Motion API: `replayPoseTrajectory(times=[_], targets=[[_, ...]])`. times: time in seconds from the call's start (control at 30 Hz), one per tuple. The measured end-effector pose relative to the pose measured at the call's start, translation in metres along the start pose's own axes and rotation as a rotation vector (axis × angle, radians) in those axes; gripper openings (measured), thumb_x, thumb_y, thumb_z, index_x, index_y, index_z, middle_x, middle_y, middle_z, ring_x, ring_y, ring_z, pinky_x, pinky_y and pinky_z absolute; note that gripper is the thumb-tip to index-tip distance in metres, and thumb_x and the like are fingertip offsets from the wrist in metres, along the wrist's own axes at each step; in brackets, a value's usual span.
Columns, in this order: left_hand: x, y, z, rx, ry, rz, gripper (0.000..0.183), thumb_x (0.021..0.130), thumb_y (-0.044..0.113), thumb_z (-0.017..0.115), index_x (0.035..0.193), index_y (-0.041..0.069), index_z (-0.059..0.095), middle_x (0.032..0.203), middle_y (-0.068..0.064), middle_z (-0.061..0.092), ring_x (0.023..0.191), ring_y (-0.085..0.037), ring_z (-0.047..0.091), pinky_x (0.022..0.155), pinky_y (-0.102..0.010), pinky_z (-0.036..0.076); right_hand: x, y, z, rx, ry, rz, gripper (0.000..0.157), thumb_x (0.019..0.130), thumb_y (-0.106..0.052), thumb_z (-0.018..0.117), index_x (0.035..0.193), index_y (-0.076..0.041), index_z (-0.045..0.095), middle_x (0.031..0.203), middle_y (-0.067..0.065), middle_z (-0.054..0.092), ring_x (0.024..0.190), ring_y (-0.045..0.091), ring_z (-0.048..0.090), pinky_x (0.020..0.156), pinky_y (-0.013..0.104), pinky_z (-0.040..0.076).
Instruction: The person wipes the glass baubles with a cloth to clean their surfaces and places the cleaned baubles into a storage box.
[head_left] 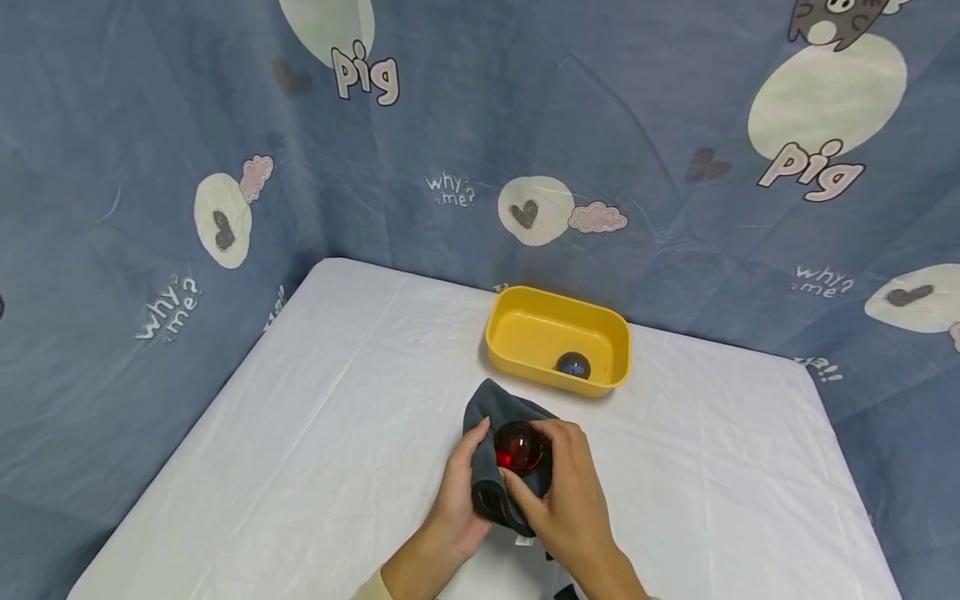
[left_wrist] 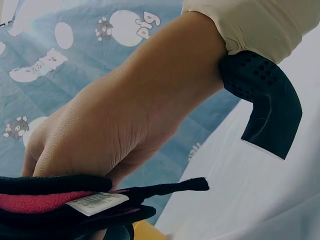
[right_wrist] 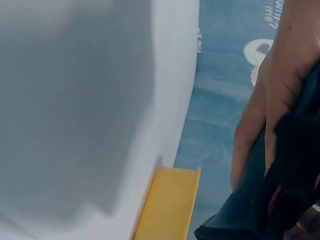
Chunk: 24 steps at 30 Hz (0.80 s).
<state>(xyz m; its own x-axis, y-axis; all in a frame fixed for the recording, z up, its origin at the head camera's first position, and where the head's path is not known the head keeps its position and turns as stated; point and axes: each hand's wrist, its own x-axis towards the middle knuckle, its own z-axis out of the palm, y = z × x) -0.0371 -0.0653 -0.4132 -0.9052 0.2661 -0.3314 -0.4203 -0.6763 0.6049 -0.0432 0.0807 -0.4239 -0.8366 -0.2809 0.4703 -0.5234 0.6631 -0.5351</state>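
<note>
A clear red ball [head_left: 518, 447] sits in a folded dark grey cloth [head_left: 490, 408], held above the white table. My left hand [head_left: 457, 492] grips the cloth from the left, its thumb along the cloth beside the ball. From the right, my right hand [head_left: 573, 492] pinches the ball between thumb and fingers, with cloth beneath. In the left wrist view the cloth's layered edge shows pink lining [left_wrist: 45, 201] and a white label [left_wrist: 97, 202]. The right wrist view has the right hand [right_wrist: 280, 85] over the cloth, the ball hidden there.
Beyond the hands stands a yellow tub [head_left: 495, 346] near the table's back edge. A dark blue ball [head_left: 573, 365] lies in its near right part. The white-covered table [head_left: 337, 417] ends at blue patterned fabric [head_left: 450, 125] at the back and sides.
</note>
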Motion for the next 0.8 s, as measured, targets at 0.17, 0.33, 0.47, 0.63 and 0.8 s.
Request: replayPoseTrajectory(times=[0.17, 0.33, 0.47, 0.63, 0.8], targets=[[0.0, -0.0005, 0.0009, 0.006, 0.016, 0.008, 0.071, 0.098, 0.049, 0.043, 0.15, 0.01, 0.015, 0.153, -0.01, 0.023, 0.134, -0.02, 0.035, 0.109, -0.034, 0.031, 0.0016, 0.0021, -0.0006, 0.009, 0.021, -0.004, 0.058, 0.082, -0.041, 0.075, 0.125, -0.007, 0.054, 0.115, 0.001, 0.055, 0.103, 0.017, 0.049, 0.089, 0.032, 0.042], [0.0004, -0.0002, 0.0022, 0.02, 0.043, -0.005, 0.071, 0.098, 0.048, 0.042, 0.152, 0.013, 0.012, 0.155, -0.01, 0.022, 0.137, -0.022, 0.03, 0.111, -0.037, 0.027, 0.0025, 0.0029, -0.0012, 0.027, 0.048, 0.031, 0.049, 0.085, -0.043, 0.072, 0.119, -0.009, 0.061, 0.108, -0.003, 0.059, 0.097, 0.015, 0.047, 0.082, 0.031, 0.04], [0.0008, -0.0005, 0.0029, 0.023, 0.046, -0.012, 0.072, 0.098, 0.049, 0.042, 0.152, 0.013, 0.012, 0.155, -0.009, 0.022, 0.138, -0.022, 0.028, 0.112, -0.037, 0.025, 0.0033, 0.004, -0.0009, 0.015, 0.057, 0.065, 0.04, 0.088, -0.042, 0.069, 0.112, -0.009, 0.067, 0.101, -0.005, 0.055, 0.095, 0.014, 0.044, 0.08, 0.031, 0.038], [0.0008, -0.0008, 0.0028, 0.014, 0.039, -0.013, 0.07, 0.098, 0.049, 0.042, 0.151, 0.01, 0.017, 0.153, -0.009, 0.026, 0.136, -0.02, 0.031, 0.113, -0.036, 0.024, 0.0036, 0.0042, 0.0001, -0.003, 0.033, 0.104, 0.037, 0.092, -0.041, 0.064, 0.106, -0.007, 0.07, 0.095, -0.006, 0.05, 0.093, 0.01, 0.043, 0.078, 0.03, 0.039], [-0.0005, 0.0011, 0.0013, 0.021, 0.033, -0.009, 0.07, 0.098, 0.05, 0.042, 0.15, 0.01, 0.018, 0.153, -0.009, 0.027, 0.133, -0.02, 0.034, 0.11, -0.034, 0.028, 0.0016, 0.0019, 0.0005, 0.007, -0.034, 0.126, 0.051, 0.089, -0.048, 0.065, 0.12, -0.008, 0.065, 0.101, -0.009, 0.05, 0.096, 0.006, 0.041, 0.078, 0.03, 0.043]])
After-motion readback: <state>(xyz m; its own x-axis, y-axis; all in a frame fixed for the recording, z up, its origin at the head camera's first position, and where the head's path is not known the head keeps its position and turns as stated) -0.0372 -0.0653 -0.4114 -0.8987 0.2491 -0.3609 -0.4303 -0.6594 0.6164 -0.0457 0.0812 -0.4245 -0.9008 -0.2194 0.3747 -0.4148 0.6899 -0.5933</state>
